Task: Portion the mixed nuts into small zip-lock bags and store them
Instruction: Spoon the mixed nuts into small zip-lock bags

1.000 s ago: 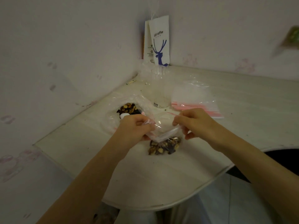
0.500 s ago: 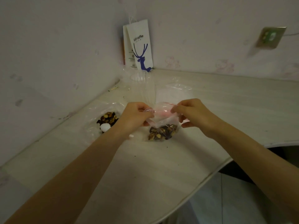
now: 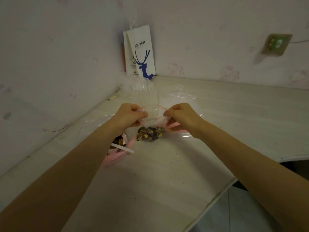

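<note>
Grip pinched tight, left hand (image 3: 128, 117) and right hand (image 3: 181, 116) hold zip-lock bag (image 3: 151, 129).

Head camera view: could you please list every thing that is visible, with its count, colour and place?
small clear zip-lock bag: one, transparent, between both hands
mixed nuts: one portion, brown, in that bag's bottom
large clear plastic bag: one, pink-edged, holding more nuts, partly under the left forearm
white plastic utensil: one, white, sticking out of the large bag
empty zip-lock bags: count unclear, clear with pink strips, under the right hand
clear plastic cup: one, transparent, behind the hands
white paper bag with blue deer: one, in the corner
wall socket: one, pale, right wall
white table: one, under everything
left hand: pinches the small bag's top
right hand: pinches the same top
</note>
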